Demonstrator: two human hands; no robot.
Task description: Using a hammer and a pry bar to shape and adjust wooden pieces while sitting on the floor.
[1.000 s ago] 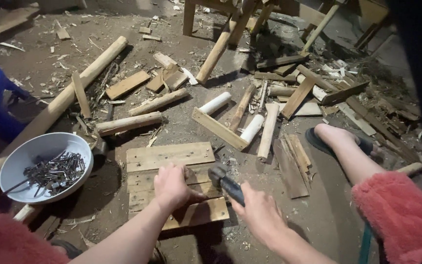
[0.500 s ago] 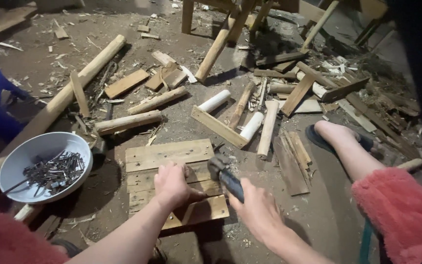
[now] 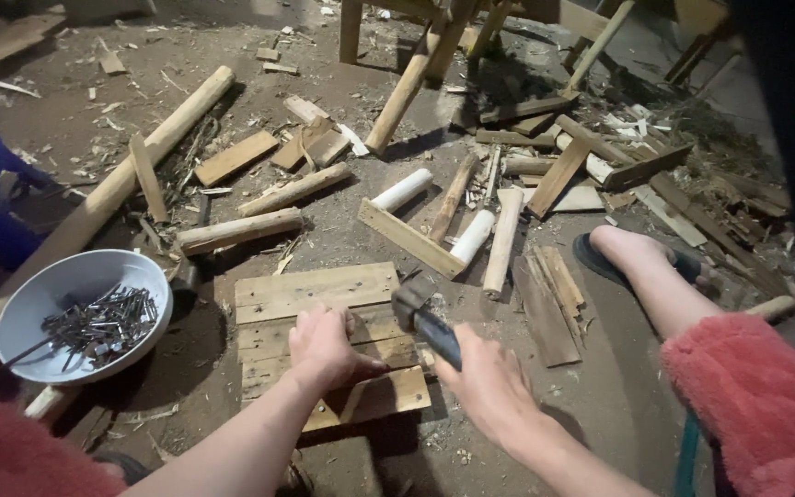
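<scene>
Left hand (image 3: 324, 348) flat on the slatted panel (image 3: 324, 342) on the floor, fingers spread, holding nothing | right hand (image 3: 489, 387) gripping the hammer (image 3: 422, 314), its head now lower than half a second ago (mid-swing, likely) | bowl of nails (image 3: 80, 317) just left of the panel.

There is a single view, from a camera worn on the person's head, so no second view shares any part of the scene. It looks steeply down and forward over the person's own arms at the dirt floor (image 3: 600, 405). It sits near: the left hand (image 3: 324, 348) and right hand (image 3: 489, 387) fill the lower middle, at about 6 o'clock. The slatted wooden panel (image 3: 315, 294) lies just above centre-bottom. The white bowl of nails (image 3: 48, 285) is at 8 o'clock, scattered wood offcuts (image 3: 554, 175) towards 1 o'clock, and a long pole (image 3: 167, 129) runs towards 10 o'clock.
</scene>
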